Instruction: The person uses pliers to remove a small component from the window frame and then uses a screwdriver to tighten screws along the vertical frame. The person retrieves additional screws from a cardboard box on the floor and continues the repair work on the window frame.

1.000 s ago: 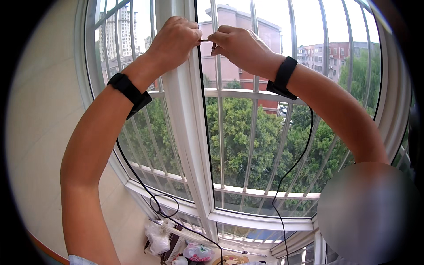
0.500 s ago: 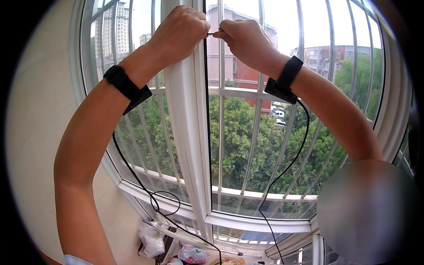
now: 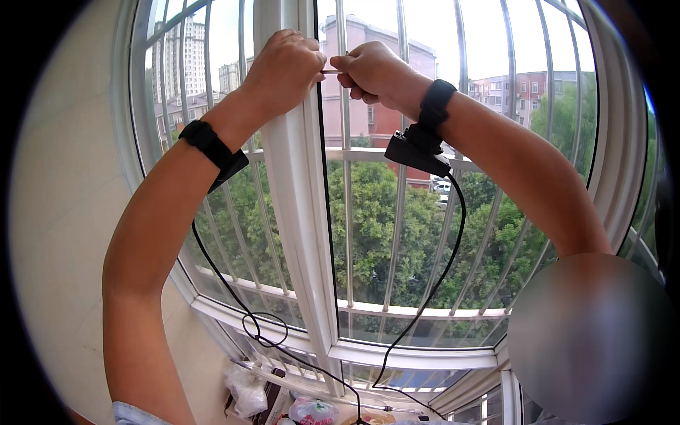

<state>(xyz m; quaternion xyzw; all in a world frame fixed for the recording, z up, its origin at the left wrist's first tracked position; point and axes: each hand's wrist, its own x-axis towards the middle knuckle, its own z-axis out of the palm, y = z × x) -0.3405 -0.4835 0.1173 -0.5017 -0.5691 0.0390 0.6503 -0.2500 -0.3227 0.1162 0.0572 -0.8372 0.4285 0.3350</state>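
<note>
My left hand (image 3: 290, 67), fingers curled, is against the white vertical window mullion (image 3: 290, 184) near the top, pinching a thin metal piece (image 3: 327, 71), probably a small tool; its tip is hidden. My right hand (image 3: 372, 74) is just to the right, thumb and forefinger closed on the other end of that piece, other fingers curled below. Both wrists wear black straps with box-like devices (image 3: 418, 152) and hanging black cables (image 3: 460, 212).
Metal security bars (image 3: 402, 234) stand outside the glass, with trees (image 3: 375, 198) and buildings (image 3: 496, 92) beyond. A beige wall (image 3: 71, 177) is at left. At the bottom lie plastic bags (image 3: 312, 411), a dark long object (image 3: 273, 397) and a thin pole (image 3: 382, 408).
Compared with half a second ago, both hands sit lower and slightly left in the picture. My right wrist has turned, showing more curled fingers and its strapped device farther left.
</note>
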